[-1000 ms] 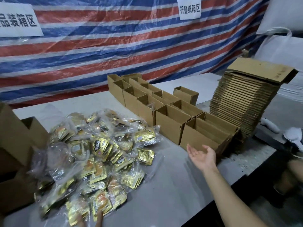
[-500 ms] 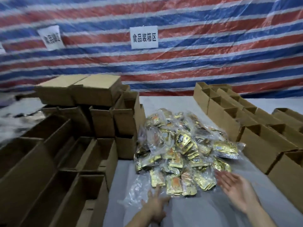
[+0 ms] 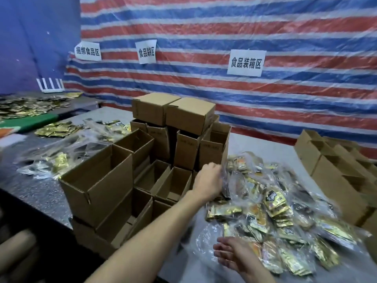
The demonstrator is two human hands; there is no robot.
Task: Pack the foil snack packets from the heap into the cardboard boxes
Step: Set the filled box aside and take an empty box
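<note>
The heap of gold foil snack packets (image 3: 271, 203), many in clear plastic bags, lies on the grey table (image 3: 263, 144). Open cardboard boxes (image 3: 102, 180) stand stacked left of it, and another row of open boxes (image 3: 334, 176) stands on its right. My left hand (image 3: 208, 180) reaches to the heap's far left edge, fingers curled onto a clear bag of packets (image 3: 232, 180); the fingertips are partly hidden by the plastic. At the heap's near edge my right hand (image 3: 230, 256) hovers, fingers spread, holding nothing.
Two closed boxes (image 3: 189, 113) top the stack behind the open ones. More bagged packets (image 3: 55, 160) and loose gold packets (image 3: 55, 129) lie on the table's left part. A striped tarp wall with paper signs (image 3: 245, 63) backs the table.
The view swung left from the right-hand boxes to the left stack. My left hand moved from the heap's near edge to its far left side. The right hand came down to the near edge.
</note>
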